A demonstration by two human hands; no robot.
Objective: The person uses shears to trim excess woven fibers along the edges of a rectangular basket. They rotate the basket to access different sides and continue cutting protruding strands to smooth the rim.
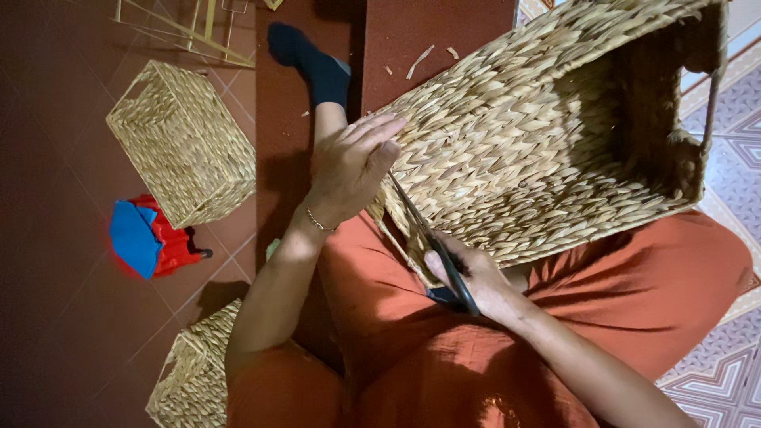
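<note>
Head view: a large woven basket [547, 135] lies tipped across my lap, its open inside empty. My left hand [349, 162] rests flat, fingers loose, on its near-left edge. My right hand [472, 277] grips black scissors [432, 242] against the weave. Trimmings [420, 59] litter the floor; stray ends seemingly remain. Two smaller baskets [182, 143] sit left.

No packages, labels, signs or screens visible

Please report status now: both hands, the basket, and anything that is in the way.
Left hand flat on large woven basket, steadying. Right hand grips scissors, blades at the basket's lower edge. Nothing blocking the cut.
</note>
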